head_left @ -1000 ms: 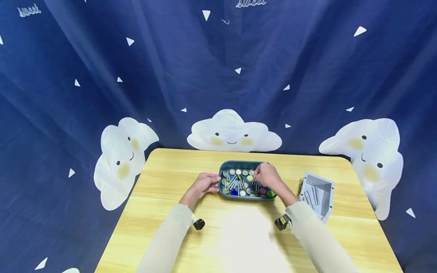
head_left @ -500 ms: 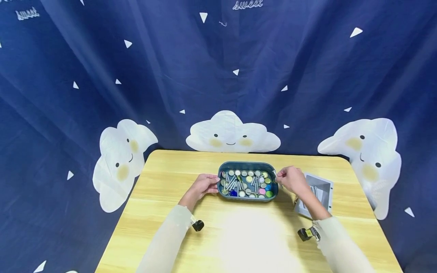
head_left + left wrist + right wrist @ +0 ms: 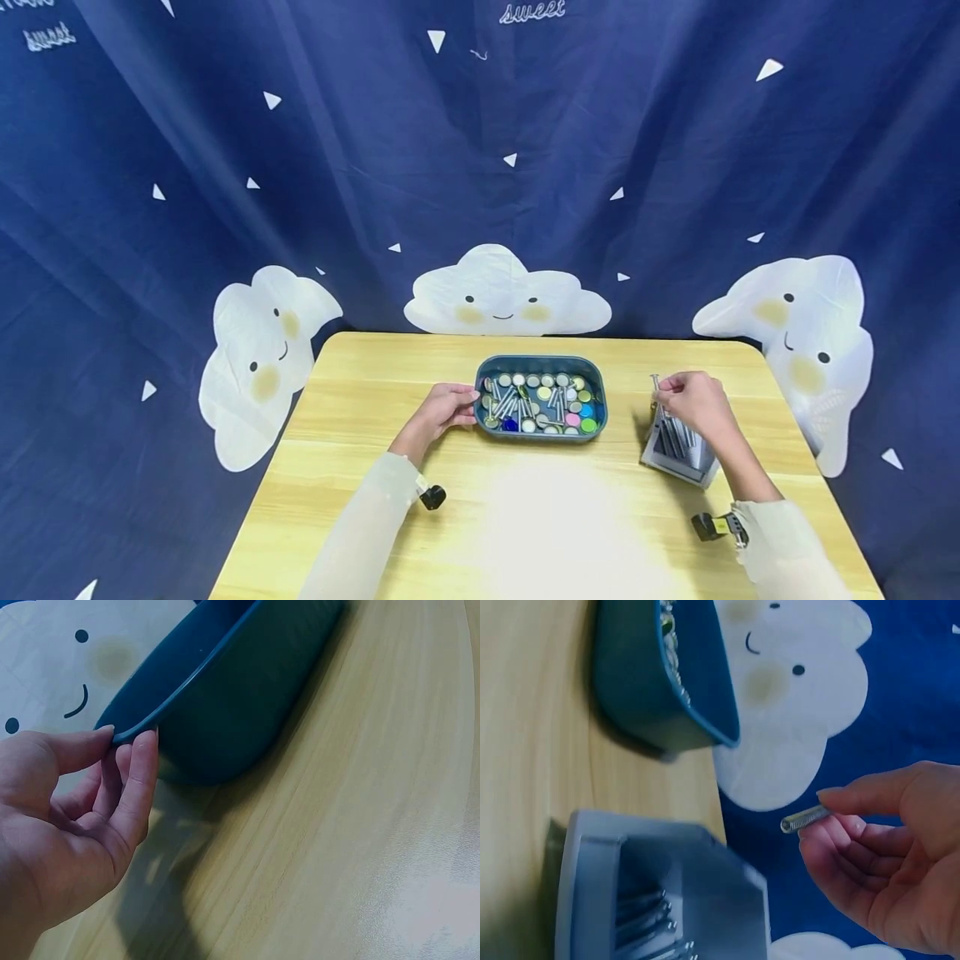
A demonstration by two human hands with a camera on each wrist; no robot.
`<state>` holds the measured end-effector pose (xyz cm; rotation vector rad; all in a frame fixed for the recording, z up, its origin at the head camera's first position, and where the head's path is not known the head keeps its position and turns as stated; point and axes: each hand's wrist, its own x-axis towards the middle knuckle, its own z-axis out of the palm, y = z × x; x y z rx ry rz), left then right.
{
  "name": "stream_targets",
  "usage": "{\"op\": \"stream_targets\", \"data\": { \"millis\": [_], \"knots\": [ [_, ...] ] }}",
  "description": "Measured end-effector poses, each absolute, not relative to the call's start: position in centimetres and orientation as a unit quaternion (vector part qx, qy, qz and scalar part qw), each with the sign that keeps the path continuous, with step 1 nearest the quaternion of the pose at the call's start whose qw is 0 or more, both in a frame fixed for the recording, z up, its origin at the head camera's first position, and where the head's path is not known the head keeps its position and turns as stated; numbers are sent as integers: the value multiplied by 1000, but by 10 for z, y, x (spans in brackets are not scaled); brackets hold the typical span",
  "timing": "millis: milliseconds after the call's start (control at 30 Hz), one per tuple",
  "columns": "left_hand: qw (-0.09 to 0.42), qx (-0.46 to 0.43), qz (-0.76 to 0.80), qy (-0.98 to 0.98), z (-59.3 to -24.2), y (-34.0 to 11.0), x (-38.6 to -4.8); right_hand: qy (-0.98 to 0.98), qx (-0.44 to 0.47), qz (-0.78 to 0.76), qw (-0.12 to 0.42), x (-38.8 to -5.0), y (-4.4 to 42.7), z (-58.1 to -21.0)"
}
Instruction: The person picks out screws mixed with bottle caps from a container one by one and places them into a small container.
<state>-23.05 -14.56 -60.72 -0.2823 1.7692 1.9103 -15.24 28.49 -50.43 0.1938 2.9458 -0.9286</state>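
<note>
My left hand (image 3: 447, 406) pinches the left end of a dark teal bin (image 3: 225, 712), thumb on the rim and fingers against its outside. In the bin lie round bottle caps (image 3: 573, 420), silver, white, pink, green and blue, mixed with silver bolts (image 3: 508, 404). My right hand (image 3: 697, 404) pinches one metal bolt (image 3: 804, 819) between thumb and fingertips, its threaded end showing in the right wrist view. That hand is above a grey open box (image 3: 678, 471), which holds several bolts (image 3: 649, 919); the hand and forearm hide part of the box in the head view.
The pale wooden table (image 3: 360, 517) carries both containers, with the grey box to the right of the bin. Behind the table's far edge hangs a navy curtain (image 3: 375, 125) with white clouds. A small black camera (image 3: 707, 527) sits on my right wrist.
My right hand has moved from inside the teal bin rightward to above the grey box, carrying the bolt. The left hand keeps its hold on the bin's rim.
</note>
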Motion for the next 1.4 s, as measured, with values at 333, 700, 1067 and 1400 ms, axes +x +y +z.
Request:
{"op": "stream_targets", "data": {
  "millis": [333, 700, 1067, 1400],
  "knots": [
    [262, -103, 702, 654, -606, -151, -230, 971, 86, -224, 23, -152, 305, -535],
    [263, -104, 703, 652, -608, -152, -229, 977, 78, -176, 88, -160, 302, -564],
    [259, -107, 704, 653, -608, -148, -226, 978, 89, -162, 98, -158, 300, -577],
    [262, -103, 708, 647, -608, -147, -230, 979, 84, -169, 78, -156, 301, -573]
  ]
}}
